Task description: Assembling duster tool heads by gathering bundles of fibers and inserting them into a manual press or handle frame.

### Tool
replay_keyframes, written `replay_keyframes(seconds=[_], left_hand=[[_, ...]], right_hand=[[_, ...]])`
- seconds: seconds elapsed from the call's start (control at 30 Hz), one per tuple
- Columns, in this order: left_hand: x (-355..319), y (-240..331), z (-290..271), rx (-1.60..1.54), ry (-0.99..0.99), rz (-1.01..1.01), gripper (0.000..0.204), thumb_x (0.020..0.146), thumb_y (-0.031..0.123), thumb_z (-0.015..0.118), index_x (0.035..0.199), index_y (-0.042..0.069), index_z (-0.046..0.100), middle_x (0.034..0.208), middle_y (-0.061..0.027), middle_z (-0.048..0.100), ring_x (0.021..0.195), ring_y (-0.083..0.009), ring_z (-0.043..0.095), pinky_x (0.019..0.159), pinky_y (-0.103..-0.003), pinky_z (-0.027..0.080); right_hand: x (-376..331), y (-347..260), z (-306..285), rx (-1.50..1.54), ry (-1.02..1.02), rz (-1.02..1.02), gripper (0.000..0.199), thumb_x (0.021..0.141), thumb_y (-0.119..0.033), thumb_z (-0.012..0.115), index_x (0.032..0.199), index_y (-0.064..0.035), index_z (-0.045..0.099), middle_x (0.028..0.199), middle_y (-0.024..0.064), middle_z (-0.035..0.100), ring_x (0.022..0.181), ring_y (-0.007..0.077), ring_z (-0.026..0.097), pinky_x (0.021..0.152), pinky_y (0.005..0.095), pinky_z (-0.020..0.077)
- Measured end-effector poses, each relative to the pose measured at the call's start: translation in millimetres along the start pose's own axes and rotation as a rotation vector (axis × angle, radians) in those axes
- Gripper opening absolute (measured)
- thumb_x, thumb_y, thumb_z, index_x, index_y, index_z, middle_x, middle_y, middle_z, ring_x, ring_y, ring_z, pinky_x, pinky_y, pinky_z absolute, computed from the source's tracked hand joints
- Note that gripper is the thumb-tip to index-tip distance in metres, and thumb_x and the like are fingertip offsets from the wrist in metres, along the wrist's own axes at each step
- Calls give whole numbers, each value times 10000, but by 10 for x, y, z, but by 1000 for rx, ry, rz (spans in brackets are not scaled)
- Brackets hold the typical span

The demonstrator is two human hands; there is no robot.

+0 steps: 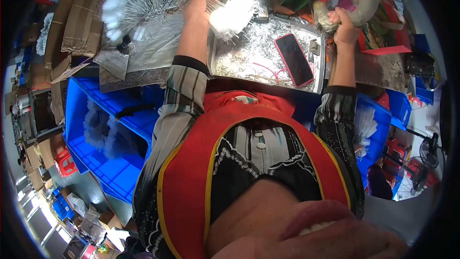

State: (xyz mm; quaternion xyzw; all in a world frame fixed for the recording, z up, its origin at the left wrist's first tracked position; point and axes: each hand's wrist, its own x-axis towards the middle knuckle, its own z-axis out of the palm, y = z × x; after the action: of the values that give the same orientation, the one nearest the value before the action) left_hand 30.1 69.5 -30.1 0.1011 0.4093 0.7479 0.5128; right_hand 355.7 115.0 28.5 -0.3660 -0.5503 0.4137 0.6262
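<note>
Thin wires [220, 3] stick out from the left hand [199, 6].

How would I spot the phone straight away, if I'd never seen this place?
Between the person's left forearm and right forearm, find the shallow tray littered with shiny scraps. In its right half, a phone lies at a slant. Its smooth, dark screen and pinkish-red edging set it apart from the bright scraps beside it.
</note>
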Motion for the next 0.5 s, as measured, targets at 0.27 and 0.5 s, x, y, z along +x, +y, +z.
replay_keyframes(seconds=[0.27, 0.5], left_hand=[[53, -31, -181, -218, 95, 47, 161, 675, -33, 547, 813, 9, 476, 734, -116, 569, 643, -199, 573, 547, -283, 470], [-11, -49, -110, -261, 135, 142, 201, 664, -58, 541, 822, 24, 447, 748, -109, 558, 667, -207, 571, 580, -287, 467]], right_hand=[[244, -416, 22, -91, -42, 283, 266, 715, -73, 517, 468, -34, 426, 488, 65, 433, 496, 180, 460, 588, 294, 420], [186, -319, 18, -70, -49, 235, 272, 712, -99, 529, 472, -43, 416, 485, 65, 440, 503, 174, 468, 585, 285, 410]])
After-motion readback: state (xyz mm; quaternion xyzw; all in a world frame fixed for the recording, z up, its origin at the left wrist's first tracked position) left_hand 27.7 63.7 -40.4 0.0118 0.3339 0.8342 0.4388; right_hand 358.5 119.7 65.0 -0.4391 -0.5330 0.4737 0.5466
